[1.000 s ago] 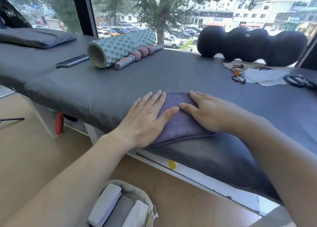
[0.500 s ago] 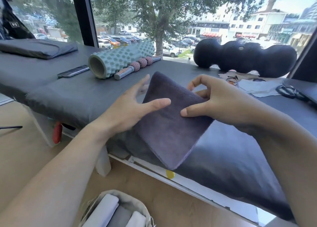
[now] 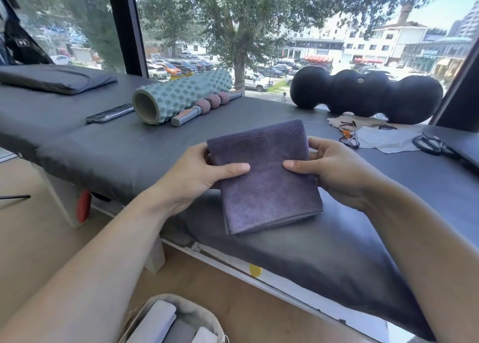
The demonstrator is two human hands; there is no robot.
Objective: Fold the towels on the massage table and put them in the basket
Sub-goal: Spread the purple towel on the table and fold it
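Folded purple towel [image 3: 264, 176]: we are holding it above the desk [image 3: 108, 148], left hand [image 3: 197, 172] and right hand [image 3: 329, 166] both pinching its side edges. Basket [image 3: 191, 314] is sitting on the floor below, holding rolled towels.

Illumination: strong daylight enters through the far window [image 3: 311, 31]. The sky at far right is overexposed. The table [image 3: 103, 156] shows soft sheen; its near side lies in shadow. Wide-angle distortion bends the edges. Focus is sharp overall, slightly soft at the near corners
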